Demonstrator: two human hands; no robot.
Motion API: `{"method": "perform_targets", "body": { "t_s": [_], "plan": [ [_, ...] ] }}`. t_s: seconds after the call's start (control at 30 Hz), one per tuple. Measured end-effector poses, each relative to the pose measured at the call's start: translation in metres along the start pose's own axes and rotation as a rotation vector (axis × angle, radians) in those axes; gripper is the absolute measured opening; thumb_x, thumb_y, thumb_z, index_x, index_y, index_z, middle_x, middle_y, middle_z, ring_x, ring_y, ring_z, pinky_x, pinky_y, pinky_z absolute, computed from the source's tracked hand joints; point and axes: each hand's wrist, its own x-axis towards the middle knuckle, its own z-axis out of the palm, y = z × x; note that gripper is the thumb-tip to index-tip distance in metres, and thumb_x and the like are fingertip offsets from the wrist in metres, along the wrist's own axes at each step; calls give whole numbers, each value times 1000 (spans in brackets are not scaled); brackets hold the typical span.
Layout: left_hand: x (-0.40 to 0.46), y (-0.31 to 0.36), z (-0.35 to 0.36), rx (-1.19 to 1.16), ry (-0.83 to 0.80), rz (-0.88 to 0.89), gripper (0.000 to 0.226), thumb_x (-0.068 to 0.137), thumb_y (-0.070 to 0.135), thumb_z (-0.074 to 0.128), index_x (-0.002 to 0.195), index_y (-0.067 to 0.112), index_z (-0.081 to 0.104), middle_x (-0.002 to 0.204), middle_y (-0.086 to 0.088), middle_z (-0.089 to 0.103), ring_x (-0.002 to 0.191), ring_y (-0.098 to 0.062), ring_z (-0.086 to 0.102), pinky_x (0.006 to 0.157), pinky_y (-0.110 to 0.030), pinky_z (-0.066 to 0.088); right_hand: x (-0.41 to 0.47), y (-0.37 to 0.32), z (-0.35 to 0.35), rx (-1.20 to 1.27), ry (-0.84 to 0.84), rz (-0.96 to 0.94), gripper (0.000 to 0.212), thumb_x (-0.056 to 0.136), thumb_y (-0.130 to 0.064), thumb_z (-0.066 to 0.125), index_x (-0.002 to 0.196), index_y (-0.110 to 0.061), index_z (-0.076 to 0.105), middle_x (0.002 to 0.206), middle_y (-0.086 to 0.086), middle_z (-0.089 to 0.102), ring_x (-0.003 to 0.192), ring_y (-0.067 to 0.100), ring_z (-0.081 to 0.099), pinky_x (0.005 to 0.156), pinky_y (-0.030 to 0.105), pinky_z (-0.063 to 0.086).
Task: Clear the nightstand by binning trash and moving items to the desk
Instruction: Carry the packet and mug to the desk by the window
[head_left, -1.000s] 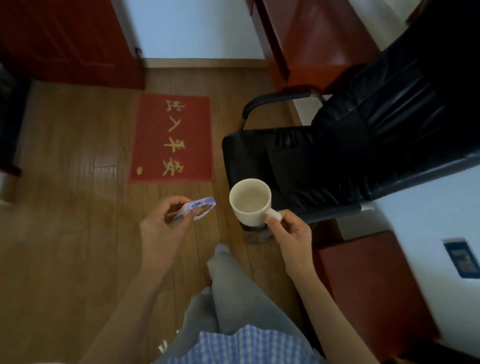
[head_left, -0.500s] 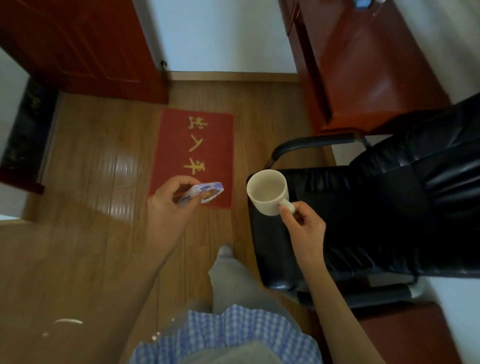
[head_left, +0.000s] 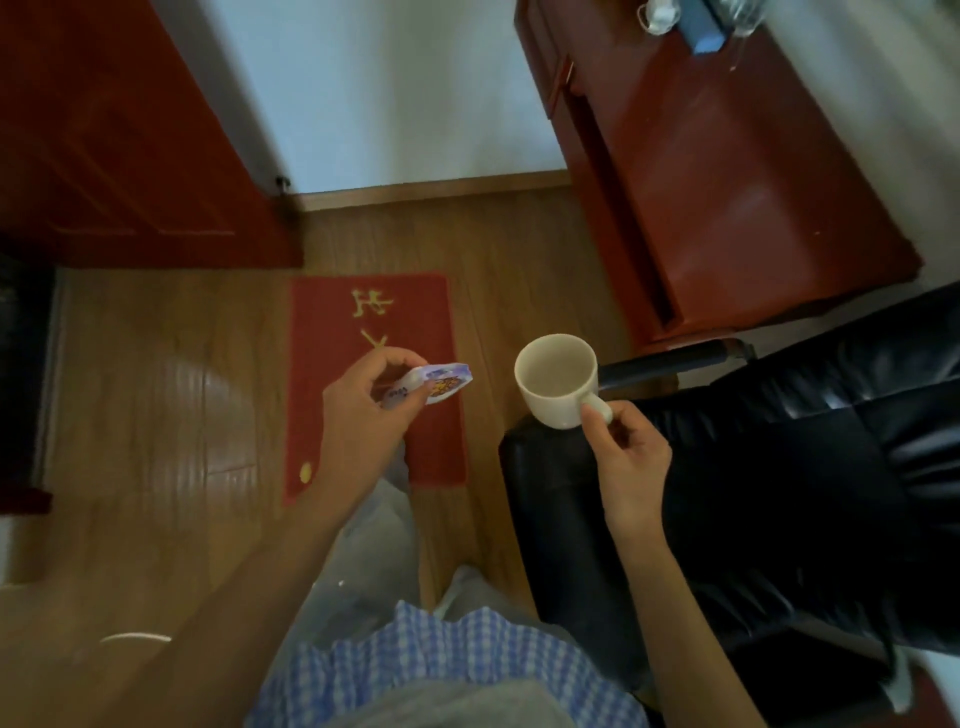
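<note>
The left hand (head_left: 363, 415) pinches a small purple-and-white snack wrapper (head_left: 431, 387) between thumb and curled fingers, holding it in the air above the red doormat (head_left: 374, 332) that lies on the wooden floor (head_left: 156, 415). The wrapper juts out to the right of the fingers, its printed face turned up. The right hand (head_left: 626, 457) grips the handle of a cream mug (head_left: 558, 379), thumb on top of the handle and fingers curled beneath it. The mug is upright, its mouth open to the camera, and looks empty inside. It hovers over the front left corner of a black office chair (head_left: 779, 493), just beside the chair's armrest (head_left: 675, 358).

Beyond the chair stands the dark red wooden table (head_left: 727, 182), its top well apart from both hands. At the table's far edge sit a blue box (head_left: 704, 26) and some clear and white items too blurred to name. A dark red door (head_left: 104, 130) stands to the left against the pale wall (head_left: 389, 88). A small yellow speck (head_left: 305, 472) lies on the mat's near left corner.
</note>
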Motion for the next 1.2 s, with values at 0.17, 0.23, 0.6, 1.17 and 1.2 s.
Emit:
{"method": "perform_targets", "body": {
  "t_s": [0.17,0.23,0.6,1.17,1.2],
  "plan": [
    [116,2,-15,24,-94,85,15,80,7,71,91,17,68,89,5,71,85,-9,67,71,-21,53,55,-25,53,20,157,26,18,88,-23,66,74,-10,64,66,5,60,62,11,53,58,22,43],
    [159,6,-20,34,-142,126,14,81,7,70,91,17,67,90,5,71,86,-9,67,70,-20,52,73,-36,71,52,232,32,20,88,-22,66,73,-9,63,62,7,57,57,10,49,53,19,40],
    [310,16,12,10,-351,215,16,81,8,70,91,20,65,90,4,69,86,-9,67,70,-25,55,174,-69,120,109,424,105,20,88,-24,65,70,-15,63,60,-9,53,62,9,46,60,29,37],
    [554,105,182,-74,-477,274,21,80,8,72,91,22,62,89,18,64,83,9,62,66,-6,47,439,-121,84,131,597,94,23,89,-21,64,67,-14,62,61,-9,55,64,9,47,63,30,38],
    [562,107,192,-74,-491,272,21,80,8,72,91,22,62,89,17,64,84,9,62,65,-5,47,450,-124,81,127,614,97,22,89,-20,64,68,-12,62,61,-7,53,63,9,45,62,30,37]
  ]
}}
